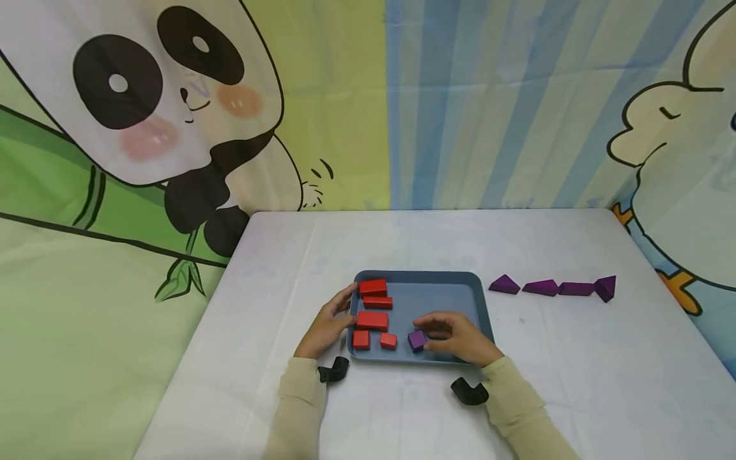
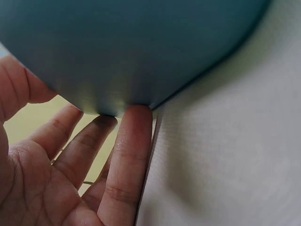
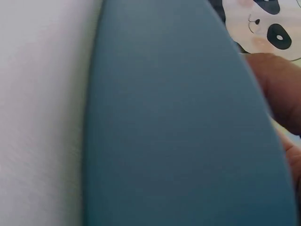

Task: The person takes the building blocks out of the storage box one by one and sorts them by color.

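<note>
In the head view a blue-grey tray (image 1: 437,300) lies on the white table. My left hand (image 1: 328,326) rests at its left side; the left wrist view shows the fingertips (image 2: 136,115) against the outer wall. Over the tray's front right part is my right hand (image 1: 460,337), fingers loosely bent. Its thumb is right at a small purple cube (image 1: 416,340), while the index fingertip arches above it. Along the tray's left side sit several red blocks (image 1: 372,320) of different sizes. The tray wall (image 3: 178,122) hides most of the right hand in the right wrist view.
To the right of the tray, a row of purple blocks (image 1: 540,288) in wedge and pyramid-like shapes lies on the table (image 1: 575,358). Behind the table hangs a cloth printed with a panda (image 1: 190,89) and blue stripes. Both wrists carry black devices (image 1: 469,391).
</note>
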A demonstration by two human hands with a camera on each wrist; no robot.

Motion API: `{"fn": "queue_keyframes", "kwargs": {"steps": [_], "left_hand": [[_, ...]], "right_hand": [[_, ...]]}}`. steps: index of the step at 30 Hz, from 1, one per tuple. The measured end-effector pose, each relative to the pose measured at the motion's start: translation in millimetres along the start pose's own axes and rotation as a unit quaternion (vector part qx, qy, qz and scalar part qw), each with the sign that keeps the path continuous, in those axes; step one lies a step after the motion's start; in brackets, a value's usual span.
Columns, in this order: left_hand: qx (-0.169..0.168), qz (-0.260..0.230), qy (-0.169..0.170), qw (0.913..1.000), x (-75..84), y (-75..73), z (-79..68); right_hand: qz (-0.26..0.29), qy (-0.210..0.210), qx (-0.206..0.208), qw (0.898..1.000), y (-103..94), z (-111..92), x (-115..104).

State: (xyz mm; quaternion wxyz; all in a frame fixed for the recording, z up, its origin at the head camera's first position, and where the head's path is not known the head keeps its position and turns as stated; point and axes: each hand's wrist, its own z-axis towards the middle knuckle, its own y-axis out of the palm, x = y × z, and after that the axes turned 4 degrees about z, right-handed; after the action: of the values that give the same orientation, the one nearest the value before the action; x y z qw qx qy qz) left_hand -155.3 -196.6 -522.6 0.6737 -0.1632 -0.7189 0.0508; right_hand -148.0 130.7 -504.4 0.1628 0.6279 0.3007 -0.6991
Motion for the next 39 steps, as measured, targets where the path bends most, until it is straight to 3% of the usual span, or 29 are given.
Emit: {"fn": "queue_keyframes", "kwargs": {"steps": [9, 17, 28, 39], "left_hand": [[-0.006, 0.001, 0.009, 0.9999, -1.0, -1.0, -0.7], [-0.003, 0.003, 0.009, 0.9999, -0.7, -0.2, 0.1], [-0.005, -0.003, 0.007, 1.0000, -1.7, 1.5, 4.3], [0.001, 0.018, 0.014, 0.9997, -4.3, 1.0, -0.9]], "right_hand": [[-0.037, 0.013, 0.009, 0.999, 4.0, 3.2, 2.3], [-0.014, 0.019, 0.037, 0.999, -5.4, -6.7, -9.7], [0.058, -0.002, 0.107, 0.993, -35.8, -37.5, -30.4], [0.028, -0.021, 0.195, 0.980, -72.8, -72.5, -27.3]]}}
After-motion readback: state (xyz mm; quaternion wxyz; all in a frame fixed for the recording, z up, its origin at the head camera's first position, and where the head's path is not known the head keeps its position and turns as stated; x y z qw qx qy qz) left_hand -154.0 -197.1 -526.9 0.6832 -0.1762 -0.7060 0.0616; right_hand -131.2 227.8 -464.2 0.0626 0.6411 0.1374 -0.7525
